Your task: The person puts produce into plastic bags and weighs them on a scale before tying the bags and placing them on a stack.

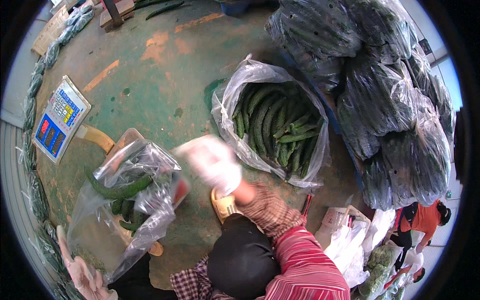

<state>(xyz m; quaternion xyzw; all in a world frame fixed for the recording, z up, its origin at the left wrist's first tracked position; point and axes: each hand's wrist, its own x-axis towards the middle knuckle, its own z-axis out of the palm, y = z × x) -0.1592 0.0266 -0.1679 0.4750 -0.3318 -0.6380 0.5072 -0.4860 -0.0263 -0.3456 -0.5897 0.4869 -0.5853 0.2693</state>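
Observation:
My right hand (212, 162), in a white glove and smeared by motion, is over the floor between two clear plastic bags. Its fingers cannot be made out. The bag (150, 165) on the left stands gaping on a scale, with a few long green cucumbers (122, 190) inside. The larger bag (225, 100) to the right is rolled open and full of curved cucumbers (270, 117). My left hand (82, 275), also white-gloved, is at the lower left beside the small bag's lower edge. Its fingers are apart, with nothing visible in them.
A scale's display and keypad (61, 120) stands at the left. Filled bags of cucumbers (370, 90) are piled high at the right. More bagged cucumbers (37, 195) line the left wall. At the lower right are a white crate (332, 222) and people (425, 220).

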